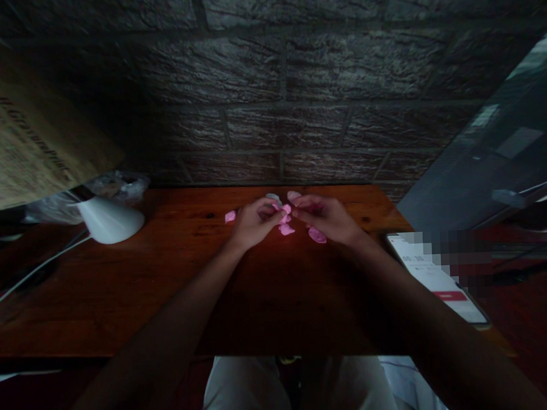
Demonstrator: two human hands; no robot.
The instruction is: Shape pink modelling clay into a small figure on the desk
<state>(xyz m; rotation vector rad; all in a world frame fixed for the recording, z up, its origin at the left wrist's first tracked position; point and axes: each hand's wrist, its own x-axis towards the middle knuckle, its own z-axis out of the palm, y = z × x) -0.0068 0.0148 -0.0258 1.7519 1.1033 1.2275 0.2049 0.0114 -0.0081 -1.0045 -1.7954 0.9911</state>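
My left hand (257, 221) is over the middle of the table with thumb and fingers pinched on a pink petal-like piece (283, 210). Facing it, my right hand (325, 215) has its fingers curled and the tips drawn together; whatever is between them, I cannot make out. A paler pink piece (293, 196) shows just beyond the right fingertips, and a whitish one (272, 198) beyond the left. Below the hands lies another pink piece (286, 229). One more pink piece (317, 234) is beneath my right hand, and another (230, 216) is left of my left hand.
The wooden table (123, 296) runs up to a dark brick wall (249, 73). At the left are a white cone-shaped lamp base (113, 219) with a cable, clear plastic (127, 184) and a printed brown paper shade (39, 130). A phone (440, 282) lies by the right edge.
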